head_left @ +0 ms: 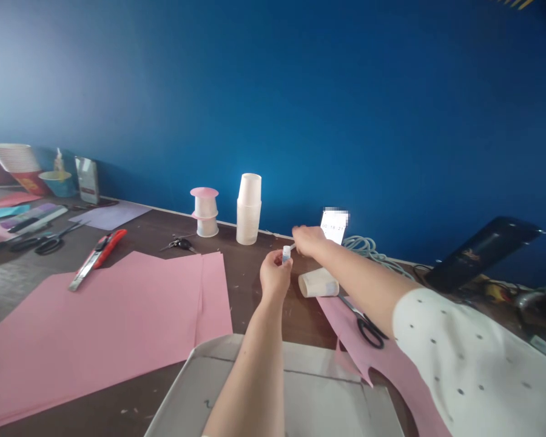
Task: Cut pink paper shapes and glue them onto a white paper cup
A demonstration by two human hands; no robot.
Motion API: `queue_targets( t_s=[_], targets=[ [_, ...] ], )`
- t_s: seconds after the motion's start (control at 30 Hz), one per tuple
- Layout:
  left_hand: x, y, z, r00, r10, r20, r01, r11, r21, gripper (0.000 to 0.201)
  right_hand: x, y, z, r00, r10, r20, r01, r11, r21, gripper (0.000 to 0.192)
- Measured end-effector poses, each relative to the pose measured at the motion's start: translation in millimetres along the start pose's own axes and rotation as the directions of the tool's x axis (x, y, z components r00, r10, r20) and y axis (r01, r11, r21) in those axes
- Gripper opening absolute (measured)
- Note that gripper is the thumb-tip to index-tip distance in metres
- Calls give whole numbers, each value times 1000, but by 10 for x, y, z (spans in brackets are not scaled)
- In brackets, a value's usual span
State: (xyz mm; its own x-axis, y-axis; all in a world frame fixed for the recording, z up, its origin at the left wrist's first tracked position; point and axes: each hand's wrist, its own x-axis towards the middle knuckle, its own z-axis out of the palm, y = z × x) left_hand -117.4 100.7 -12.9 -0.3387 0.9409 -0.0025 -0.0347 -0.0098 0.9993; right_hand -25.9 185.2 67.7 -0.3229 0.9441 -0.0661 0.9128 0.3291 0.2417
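Observation:
My left hand (275, 276) is closed around a small bottle (286, 254) with a white top and a pale blue label, held upright above the table. Just beyond it, to the right, is my right hand (308, 240). Its fingers are pinched together on something small and pale that I cannot make out, close to the bottle's top. A white paper cup (316, 283) lies on its side below my right forearm. Black-handled scissors (368, 331) rest on a cut piece of pink paper (398, 370) beside the cup.
Two paper cups joined with pink discs (206, 209) stand near the wall, left of a stack of white cups (249, 212). Large pink sheets (136, 321), a red utility knife (97, 258) and keys (181, 244) lie leftward. A lit phone (333, 224) leans behind my right hand.

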Motion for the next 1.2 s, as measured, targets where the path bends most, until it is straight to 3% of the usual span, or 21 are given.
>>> queue_targets(
  t_s=[0.17, 0.23, 0.37, 0.47, 0.53, 0.63, 0.7, 1.0, 1.2],
  targets=[
    [-31, 39, 15, 997, 68, 29, -69, 997, 29, 23, -609, 221, -15, 977, 51, -206, -32, 995, 91, 29],
    [-57, 76, 35, 990, 130, 45, -130, 992, 2, 23, -903, 342, 66, 920, 147, -362, -42, 959, 281, 31],
    [-177, 195, 87, 954, 271, 128, -270, 962, -31, 27, -1413, 538, 295, 840, 248, -482, 81, 822, 564, 32],
    [-351, 292, 145, 882, 438, 173, -455, 888, 72, 25, -1691, 612, 462, 778, 320, -541, 129, 761, 635, 20],
    [-494, 337, 194, 779, 571, 260, -619, 768, 167, 24, -1827, 631, 572, 770, 358, -529, 152, 703, 695, 15],
    [-682, 355, 273, 613, 676, 408, -786, 573, 231, 26, -1956, 639, 738, 735, 405, -544, 190, 647, 738, 17],
    [-755, 334, 316, 551, 692, 466, -832, 492, 254, 28, -1998, 645, 835, 723, 427, -544, 194, 630, 752, 19],
    [-720, 189, 376, 463, 708, 534, -884, 328, 332, 27, -2042, 663, 952, 725, 287, -626, 355, 623, 697, 31],
    [-721, 186, 378, 459, 705, 540, -882, 287, 374, 29, -2039, 660, 966, 723, 312, -616, 372, 577, 728, 26]
  ],
)
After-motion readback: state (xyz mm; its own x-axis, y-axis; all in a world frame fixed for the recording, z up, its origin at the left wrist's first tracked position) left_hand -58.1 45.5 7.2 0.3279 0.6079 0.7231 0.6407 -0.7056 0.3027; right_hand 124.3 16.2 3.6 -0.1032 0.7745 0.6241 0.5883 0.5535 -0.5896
